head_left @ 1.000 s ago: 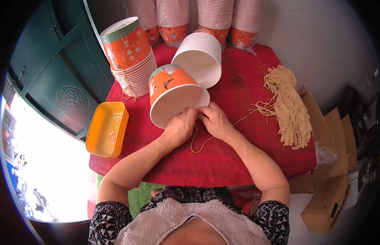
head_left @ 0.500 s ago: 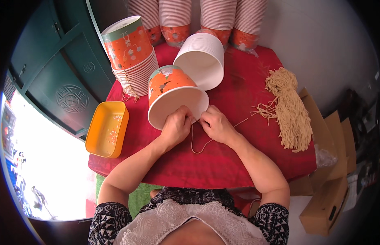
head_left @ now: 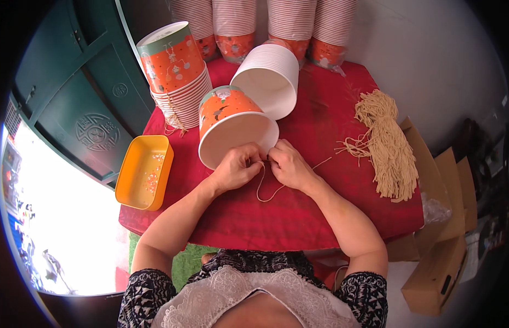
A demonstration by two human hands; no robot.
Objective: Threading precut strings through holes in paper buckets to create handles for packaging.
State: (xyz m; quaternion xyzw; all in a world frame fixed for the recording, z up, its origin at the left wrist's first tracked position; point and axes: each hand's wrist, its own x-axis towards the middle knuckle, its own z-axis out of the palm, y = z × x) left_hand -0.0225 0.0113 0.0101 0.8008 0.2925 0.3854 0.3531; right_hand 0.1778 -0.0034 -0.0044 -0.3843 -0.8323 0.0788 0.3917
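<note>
An orange and green paper bucket (head_left: 226, 112) lies tilted on the table, its white mouth facing me. At the right part of its rim, my left hand (head_left: 239, 165) is closed in a pinch on a thin beige cord (head_left: 265, 200), which loops down onto the cloth. Close beside it, my right hand (head_left: 290, 167) is closed too, fingertips at the rim and on the same cord; the cord's loose end shows past that hand. My fingers hide how the cord meets the rim. Behind the bucket lies a nested stack of white-rimmed paper buckets (head_left: 268, 79).
A bundle of beige cords (head_left: 388, 147) lies on the right of the red cloth (head_left: 320, 213). At left are a yellow tub (head_left: 135, 175) with small bits inside and an upright bucket stack (head_left: 175, 65). Wrapped stacks (head_left: 290, 19) line the back; cardboard boxes (head_left: 437, 273) stand at right.
My left hand has turned slightly, its fingers shifting on the cord, and the cord loop has moved a little. The right hand and bucket stay nearly in place.
</note>
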